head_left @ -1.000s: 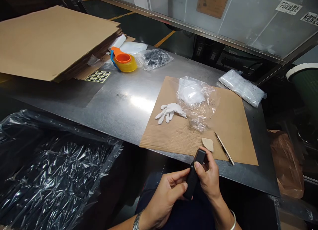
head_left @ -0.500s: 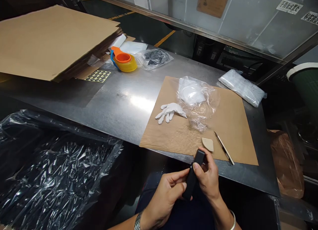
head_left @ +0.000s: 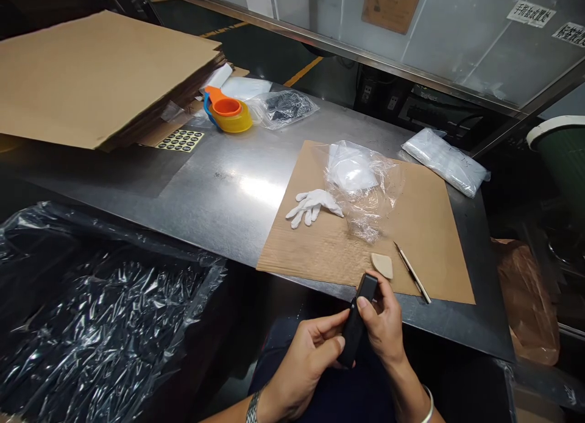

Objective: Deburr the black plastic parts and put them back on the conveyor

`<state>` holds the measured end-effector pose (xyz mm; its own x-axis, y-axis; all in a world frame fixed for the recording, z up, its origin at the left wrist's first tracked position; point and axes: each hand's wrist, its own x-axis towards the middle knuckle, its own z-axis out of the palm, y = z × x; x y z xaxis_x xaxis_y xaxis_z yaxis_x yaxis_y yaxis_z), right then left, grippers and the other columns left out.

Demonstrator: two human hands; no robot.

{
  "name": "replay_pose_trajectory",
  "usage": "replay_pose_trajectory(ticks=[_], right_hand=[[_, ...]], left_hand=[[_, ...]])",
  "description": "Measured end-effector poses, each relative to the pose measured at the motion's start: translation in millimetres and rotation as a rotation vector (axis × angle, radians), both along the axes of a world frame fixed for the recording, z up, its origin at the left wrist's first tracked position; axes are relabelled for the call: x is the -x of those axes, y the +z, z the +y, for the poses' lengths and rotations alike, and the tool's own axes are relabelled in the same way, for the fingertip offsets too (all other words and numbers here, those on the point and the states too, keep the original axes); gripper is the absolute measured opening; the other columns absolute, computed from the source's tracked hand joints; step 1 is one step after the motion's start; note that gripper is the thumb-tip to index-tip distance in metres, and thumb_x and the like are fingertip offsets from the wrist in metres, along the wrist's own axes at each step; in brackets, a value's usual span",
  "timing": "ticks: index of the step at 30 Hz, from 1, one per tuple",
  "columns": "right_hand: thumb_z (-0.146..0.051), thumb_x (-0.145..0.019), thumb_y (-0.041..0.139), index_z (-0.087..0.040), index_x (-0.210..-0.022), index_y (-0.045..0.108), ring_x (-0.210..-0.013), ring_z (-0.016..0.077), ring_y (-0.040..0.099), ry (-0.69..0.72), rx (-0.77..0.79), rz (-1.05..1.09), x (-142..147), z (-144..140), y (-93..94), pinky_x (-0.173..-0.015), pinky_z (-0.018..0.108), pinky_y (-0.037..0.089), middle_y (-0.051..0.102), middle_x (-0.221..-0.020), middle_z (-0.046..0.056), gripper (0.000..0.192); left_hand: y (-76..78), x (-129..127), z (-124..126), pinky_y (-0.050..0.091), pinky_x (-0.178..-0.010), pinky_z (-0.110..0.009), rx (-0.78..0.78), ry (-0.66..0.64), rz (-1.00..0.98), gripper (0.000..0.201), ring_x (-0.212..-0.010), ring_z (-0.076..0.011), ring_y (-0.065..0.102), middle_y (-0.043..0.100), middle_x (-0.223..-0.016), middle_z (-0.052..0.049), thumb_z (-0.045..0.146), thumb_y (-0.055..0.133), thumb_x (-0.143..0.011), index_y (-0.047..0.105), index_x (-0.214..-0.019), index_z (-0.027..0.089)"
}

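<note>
A slim black oblong part [head_left: 355, 333], its exact kind unclear, is held tilted over my lap at the table's front edge. My left hand [head_left: 307, 361] pinches its lower end between thumb and fingers. Around the upper end my right hand [head_left: 382, 325] is closed, thumb pressed on the near face. Just beyond the right fingertips lies a beige wedge-shaped pad [head_left: 382, 265] on a cardboard sheet [head_left: 429, 228]. A thin pen-like tool with a pointed tip [head_left: 412, 273] rests to its right. A white glove [head_left: 314, 206] lies further left.
Crumpled clear plastic bags [head_left: 361, 179] lie on the cardboard, with a wrapped packet [head_left: 445, 161] behind. An orange and yellow tape dispenser [head_left: 235, 115] and a sticker sheet [head_left: 180, 141] sit by stacked cardboard [head_left: 100, 75]. A bin lined with black plastic [head_left: 100, 313] stands front left.
The black part has turned slightly in my fingers, showing a little more of its near face. Both hands stay in nearly the same place.
</note>
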<state>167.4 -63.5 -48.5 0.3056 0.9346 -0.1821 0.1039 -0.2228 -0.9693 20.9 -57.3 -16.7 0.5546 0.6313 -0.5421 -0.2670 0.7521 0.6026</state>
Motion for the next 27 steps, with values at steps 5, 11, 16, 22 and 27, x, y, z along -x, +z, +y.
replay_pose_trajectory(ticks=[5, 11, 16, 22, 27], right_hand=[[-0.045, -0.073, 0.06, -0.02, -0.11, 0.05, -0.076, 0.014, 0.051, -0.029, -0.008, 0.083, -0.3, 3.4, -3.6, -0.067, 0.024, 0.044, 0.055, -0.089, 0.001, 0.046], [-0.043, -0.076, 0.059, -0.02, -0.106, 0.053, -0.083, 0.0157, 0.054, -0.026, -0.003, 0.147, -0.8, 5.2, -8.8, -0.074, 0.026, 0.044, 0.059, -0.092, 0.002, 0.038], [-0.042, -0.077, 0.058, -0.02, -0.106, 0.053, -0.086, 0.0165, 0.054, -0.029, -0.001, 0.141, -1.5, 3.7, -8.9, -0.076, 0.027, 0.043, 0.059, -0.094, 0.002, 0.037], [-0.046, -0.073, 0.06, -0.021, -0.109, 0.051, -0.081, 0.0151, 0.053, -0.051, -0.001, 0.099, 0.0, 2.6, -4.7, -0.073, 0.026, 0.043, 0.057, -0.089, 0.001, 0.045], [-0.048, -0.072, 0.061, -0.021, -0.11, 0.05, -0.076, 0.0135, 0.051, -0.059, 0.007, 0.08, 0.7, 2.5, -3.8, -0.068, 0.024, 0.043, 0.055, -0.086, 0.0, 0.047]], left_hand=[[-0.3, 2.9, -1.0, 0.049, -0.072, -0.035, 0.013, -0.021, -0.008, 0.05, -0.087, -0.0216, 0.056, 0.065, -0.102, -0.012, 0.032, 0.066, -0.072, 0.057, -0.12, 0.018], [3.5, 4.7, -1.3, 0.049, -0.074, -0.037, 0.032, -0.025, -0.012, 0.051, -0.092, -0.0249, 0.055, 0.064, -0.095, -0.011, 0.034, 0.068, -0.07, 0.059, -0.118, 0.017], [2.7, 4.5, -1.5, 0.049, -0.074, -0.038, 0.043, -0.017, -0.01, 0.055, -0.093, -0.0259, 0.055, 0.064, -0.095, -0.011, 0.036, 0.07, -0.068, 0.058, -0.118, 0.017], [2.7, 5.2, -1.4, 0.048, -0.075, -0.038, 0.031, -0.029, -0.025, 0.054, -0.093, -0.0253, 0.055, 0.065, -0.1, -0.012, 0.035, 0.069, -0.069, 0.058, -0.119, 0.018], [2.2, 5.4, -1.6, 0.047, -0.074, -0.037, 0.024, -0.032, -0.039, 0.052, -0.092, -0.0233, 0.055, 0.065, -0.103, -0.011, 0.033, 0.069, -0.071, 0.057, -0.12, 0.02]])
